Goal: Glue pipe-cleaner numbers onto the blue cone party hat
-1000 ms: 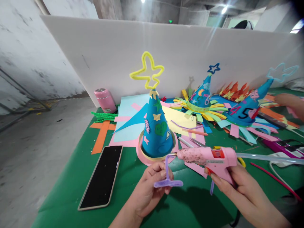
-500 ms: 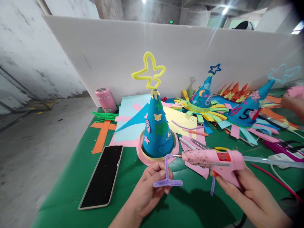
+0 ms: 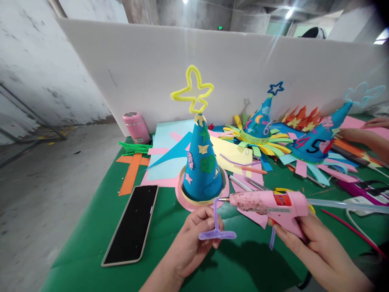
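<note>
My left hand is closed on a bent purple pipe cleaner, holding it upright above the green table. My right hand grips a pink glue gun, whose metal tip touches the top of the pipe cleaner. Just behind stands a blue cone hat with stickers, a pink brim and a yellow pipe-cleaner star on its point.
A black phone lies at the left. A pink flask and green pipe cleaners sit at the back left. Two more decorated hats stand on coloured paper strips. Another person's hands work at the far right.
The glue gun's tip drew back to the right, then returned to the top of the pipe cleaner. The other person's hands at the far right shifted with pink paper.
</note>
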The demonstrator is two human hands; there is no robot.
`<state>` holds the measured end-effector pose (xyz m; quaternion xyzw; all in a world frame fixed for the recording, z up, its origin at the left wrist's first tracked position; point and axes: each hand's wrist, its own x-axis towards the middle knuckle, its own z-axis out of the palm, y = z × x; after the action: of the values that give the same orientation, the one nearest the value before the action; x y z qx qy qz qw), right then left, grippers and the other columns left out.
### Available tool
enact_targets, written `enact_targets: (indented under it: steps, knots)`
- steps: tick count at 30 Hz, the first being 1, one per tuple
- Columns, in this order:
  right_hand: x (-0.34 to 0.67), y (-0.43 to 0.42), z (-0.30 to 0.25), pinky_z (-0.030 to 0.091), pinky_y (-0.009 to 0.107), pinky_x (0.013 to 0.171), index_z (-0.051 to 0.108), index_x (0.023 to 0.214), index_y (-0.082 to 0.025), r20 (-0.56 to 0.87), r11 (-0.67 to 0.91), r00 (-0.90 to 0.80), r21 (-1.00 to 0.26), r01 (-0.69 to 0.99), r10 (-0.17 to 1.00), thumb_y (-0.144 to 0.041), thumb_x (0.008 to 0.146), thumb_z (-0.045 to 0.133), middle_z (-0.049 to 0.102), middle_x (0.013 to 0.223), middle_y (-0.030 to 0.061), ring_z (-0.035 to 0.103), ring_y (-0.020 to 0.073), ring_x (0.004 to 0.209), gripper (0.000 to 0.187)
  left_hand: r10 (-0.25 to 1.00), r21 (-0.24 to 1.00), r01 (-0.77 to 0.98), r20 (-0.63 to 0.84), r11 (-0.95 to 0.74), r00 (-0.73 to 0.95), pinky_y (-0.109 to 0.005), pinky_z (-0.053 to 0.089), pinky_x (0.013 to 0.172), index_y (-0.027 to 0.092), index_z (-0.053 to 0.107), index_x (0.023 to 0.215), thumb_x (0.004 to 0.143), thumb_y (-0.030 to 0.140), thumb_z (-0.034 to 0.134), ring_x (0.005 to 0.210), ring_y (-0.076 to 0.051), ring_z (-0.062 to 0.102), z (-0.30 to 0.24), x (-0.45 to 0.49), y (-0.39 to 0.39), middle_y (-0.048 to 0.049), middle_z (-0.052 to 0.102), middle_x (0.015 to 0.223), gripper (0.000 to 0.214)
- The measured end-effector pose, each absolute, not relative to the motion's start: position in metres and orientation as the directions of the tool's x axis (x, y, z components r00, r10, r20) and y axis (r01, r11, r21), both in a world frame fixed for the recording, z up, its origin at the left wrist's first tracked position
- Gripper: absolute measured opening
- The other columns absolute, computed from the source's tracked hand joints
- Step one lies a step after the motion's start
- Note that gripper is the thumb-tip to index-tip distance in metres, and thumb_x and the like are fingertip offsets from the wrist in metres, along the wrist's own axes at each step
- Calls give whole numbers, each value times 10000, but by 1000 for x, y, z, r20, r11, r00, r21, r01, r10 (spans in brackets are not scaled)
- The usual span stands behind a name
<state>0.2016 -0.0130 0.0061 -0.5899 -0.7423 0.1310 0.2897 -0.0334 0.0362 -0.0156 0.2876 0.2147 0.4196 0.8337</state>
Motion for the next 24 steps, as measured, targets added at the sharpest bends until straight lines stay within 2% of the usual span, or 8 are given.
enact_targets:
  steps: [7, 15, 24]
  knots:
    - [199, -12, 10, 530, 191, 672, 464, 1129, -237, 276, 265, -126, -556, 787, 953, -277, 803, 479, 596, 1087, 47, 602, 195, 926, 328, 823, 658, -579, -110, 480, 558, -170, 307, 459, 113, 550, 653, 775, 170, 516, 458, -54, 448, -14, -33, 37, -5, 525, 595, 139]
    - [208, -16, 1, 492, 222, 805, 449, 1161, -228, 224, 189, -60, -616, 765, 973, -292, 807, 491, 560, 1150, 47, 553, 204, 1015, 362, 830, 647, -589, -127, 485, 543, -163, 293, 440, 116, 554, 667, 758, 182, 541, 455, -53, 444, -13, -34, 37, -9, 531, 603, 114]
    - [207, -16, 2, 478, 243, 836, 418, 1188, -225, 180, 179, -82, -631, 755, 980, -267, 816, 482, 526, 1183, 64, 529, 215, 1050, 380, 828, 642, -595, -117, 484, 548, -174, 305, 455, 125, 546, 667, 764, 174, 530, 464, -60, 449, -15, -34, 37, -6, 532, 604, 109]
